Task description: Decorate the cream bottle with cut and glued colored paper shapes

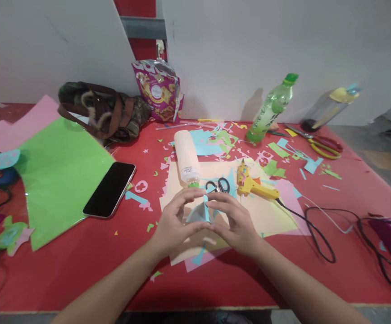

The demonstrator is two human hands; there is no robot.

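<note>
Between my two hands is a small piece of light blue paper (198, 213), standing partly on edge like a fold. My left hand (177, 220) pinches it from the left with thumb and fingertips. From the right, my right hand (234, 222) grips the same piece, its fingertips meeting those of the left. Part of the paper is hidden behind my fingers. Just beyond lie black-handled scissors (223, 185) and a white bottle (186, 155) on its side, its green cap toward me. A yellow glue gun (252, 183) rests to the right on cream paper (276, 220).
A black phone (110, 189) and a green sheet (56, 171) lie left. Behind them are a camouflage bag (128, 117) and a purple snack bag (158, 92). A green drink bottle (271, 110) leans at the back. A black cable (320, 243) trails right. Paper scraps litter the red table (114, 270).
</note>
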